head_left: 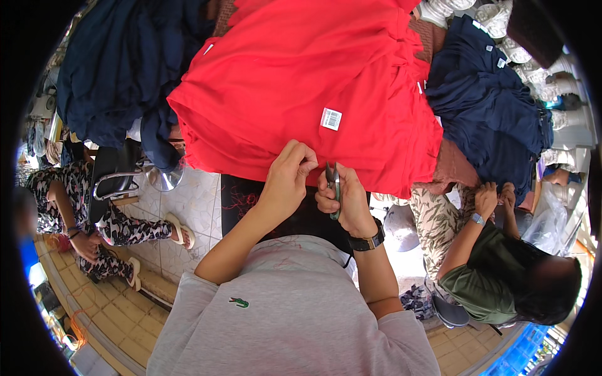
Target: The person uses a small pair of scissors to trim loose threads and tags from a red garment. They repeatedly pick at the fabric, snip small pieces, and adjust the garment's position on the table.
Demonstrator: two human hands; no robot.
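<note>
A pile of red garments [282, 81] lies in front of me, with a white label [331, 119] on the top piece. My left hand [290, 174] is closed in a pinch at the near edge of the red cloth. Whatever its fingertips hold is too small to make out. To its right, my right hand [352, 203] is wrapped round a pair of dark thread snips [337, 191]. Their blades point up toward the cloth, apart from the left hand. Red thread bits [241, 200] cling to the dark cloth over my lap.
Dark blue garments [125, 69] are heaped at the left, and another navy pile [480, 88] lies at the right. A person in a green shirt [486, 269] handles the navy pile. Someone in patterned trousers [135, 219] sits at the left near a black chair [118, 169].
</note>
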